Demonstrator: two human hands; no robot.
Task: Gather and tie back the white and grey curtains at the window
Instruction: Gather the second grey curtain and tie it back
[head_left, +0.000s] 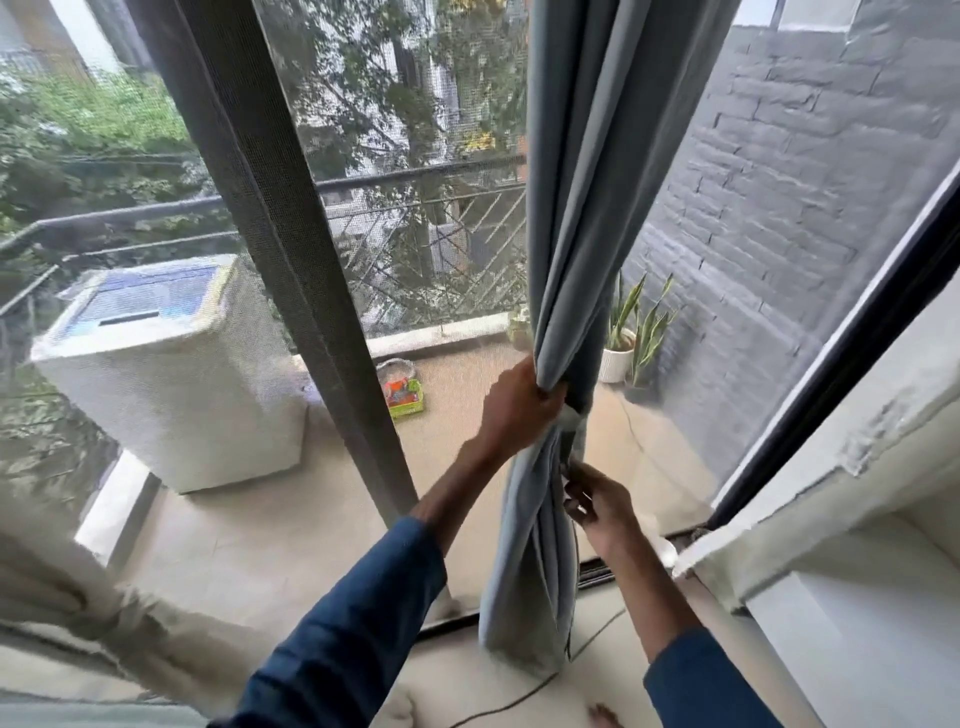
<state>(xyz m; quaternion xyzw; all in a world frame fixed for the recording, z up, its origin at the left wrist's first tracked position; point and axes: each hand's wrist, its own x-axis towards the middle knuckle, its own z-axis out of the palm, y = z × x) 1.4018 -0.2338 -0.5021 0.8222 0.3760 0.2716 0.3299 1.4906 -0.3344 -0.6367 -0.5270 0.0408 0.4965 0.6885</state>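
The grey curtain (587, 208) hangs bunched into one column at the right of the window and reaches the floor. My left hand (519, 405) grips the gathered folds at mid-height, where a grey tie band (574, 421) wraps the bundle. Just below, my right hand (597, 501) pinches the loose end of that band against the curtain's right side. The white curtain (67, 587) lies bundled at the lower left, away from both hands.
A dark window frame post (291, 260) stands left of the curtain. Outside on the balcony are a white washing machine (171, 374), a green box (405, 400) and a potted plant (623, 338). A white ledge (831, 493) juts in at the right. A thin cord (519, 696) runs over the floor.
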